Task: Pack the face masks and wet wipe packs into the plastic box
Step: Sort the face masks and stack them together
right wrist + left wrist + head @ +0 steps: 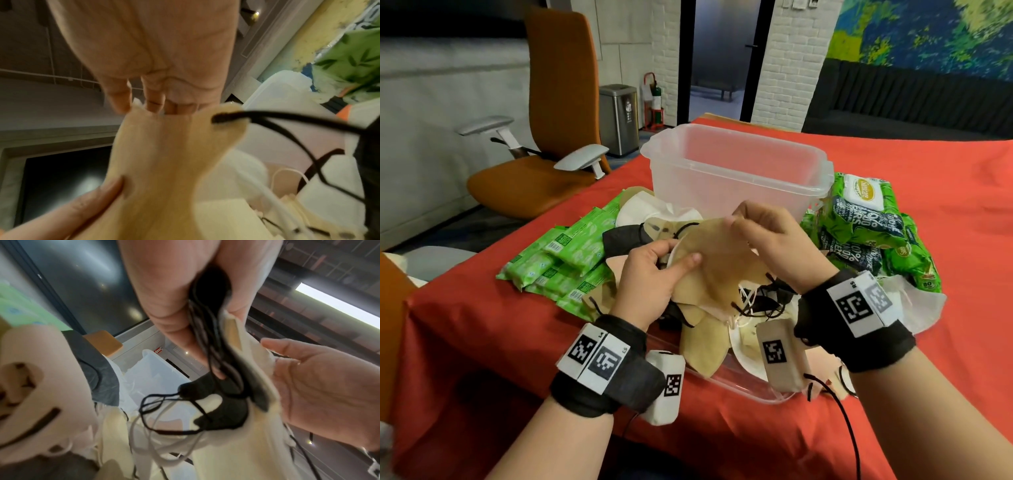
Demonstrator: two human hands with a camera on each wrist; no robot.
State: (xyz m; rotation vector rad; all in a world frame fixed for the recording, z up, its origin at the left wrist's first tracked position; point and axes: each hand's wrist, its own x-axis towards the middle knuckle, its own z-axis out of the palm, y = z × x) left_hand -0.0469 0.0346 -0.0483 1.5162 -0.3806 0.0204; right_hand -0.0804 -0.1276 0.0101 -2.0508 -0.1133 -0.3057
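Both hands hold a bunch of face masks (719, 260) just above the table, in front of the clear plastic box (736, 168). My left hand (654, 270) grips the bunch's left edge, thumb on the top tan mask; in the left wrist view its fingers (174, 305) pinch black ear loops (207, 337) and mask edges. My right hand (763, 236) pinches the tan mask's upper edge (164, 146). More tan, white and black masks (705, 342) lie piled below. Green wet wipe packs lie left (565, 253) and right (869, 226) of the box.
A clear lid (739, 380) lies under the mask pile near the table's front edge. The red tablecloth (482, 325) covers the table. An orange office chair (544, 144) stands at the left, a metal bin (618, 118) behind it.
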